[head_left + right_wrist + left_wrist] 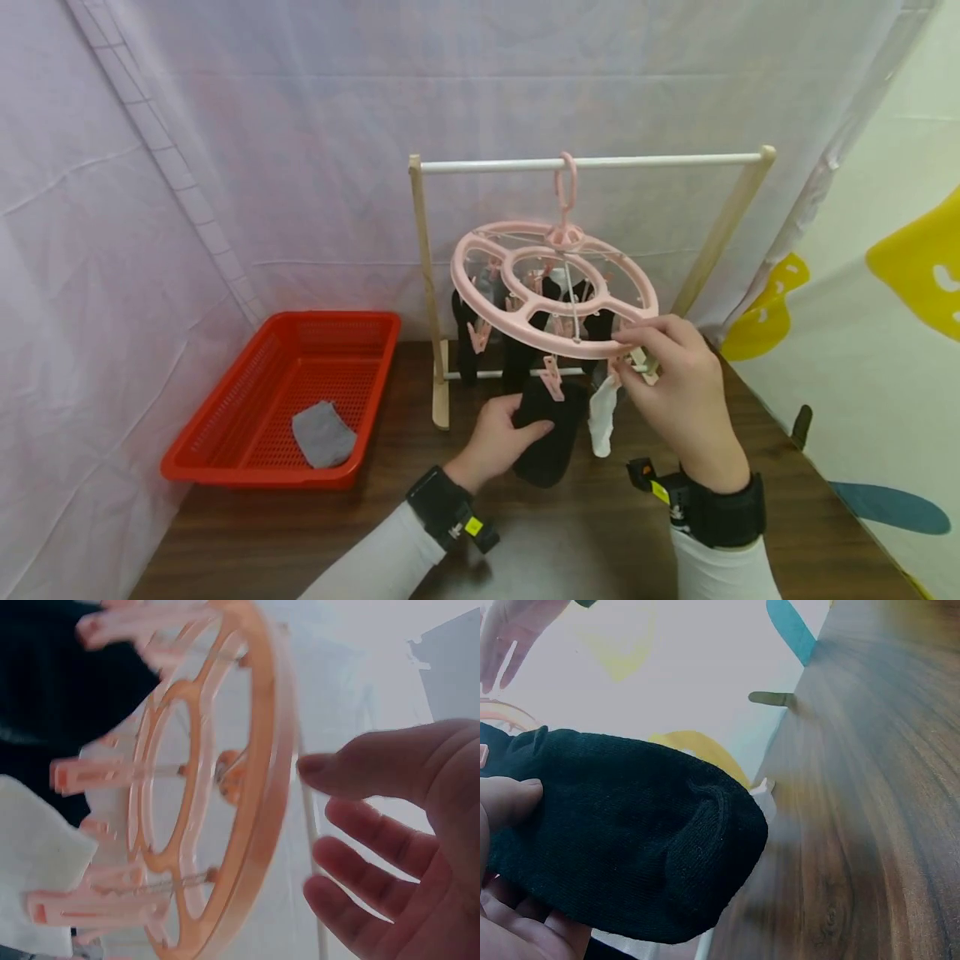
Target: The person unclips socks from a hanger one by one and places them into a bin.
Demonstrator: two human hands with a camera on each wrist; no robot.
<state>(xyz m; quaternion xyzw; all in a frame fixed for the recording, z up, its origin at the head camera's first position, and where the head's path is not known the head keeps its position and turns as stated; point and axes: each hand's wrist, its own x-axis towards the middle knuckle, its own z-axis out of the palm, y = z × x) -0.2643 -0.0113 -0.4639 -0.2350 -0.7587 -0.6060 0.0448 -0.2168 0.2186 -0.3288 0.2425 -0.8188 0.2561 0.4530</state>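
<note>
My left hand (pixel 498 442) pinches a black sock (pixel 551 450), thumb on the near face and fingers behind. A pink clothespin (pixel 551 379) meets the sock's upper end; whether it grips the cloth is hard to tell. My right hand (pixel 397 847) is beside the rim of a pink round drying hanger (pixel 274 780), thumb tip close to the rim and the other fingers spread loosely. From the head view, contact with the rim cannot be told. A white sock (pixel 602 417) hangs just left of the right hand. In the left wrist view, the black sock (pixel 630 832) fills the middle.
The hanger hooks over the white bar (pixel 487 166) of a wooden-sided rack (pixel 423 275). Several dark socks (pixel 517 358) hang farther back. At left, a red basket (pixel 277 477) contains a grey cloth item (pixel 324 435). Brown table (pixel 600 533) lies beneath; white curtain stands behind.
</note>
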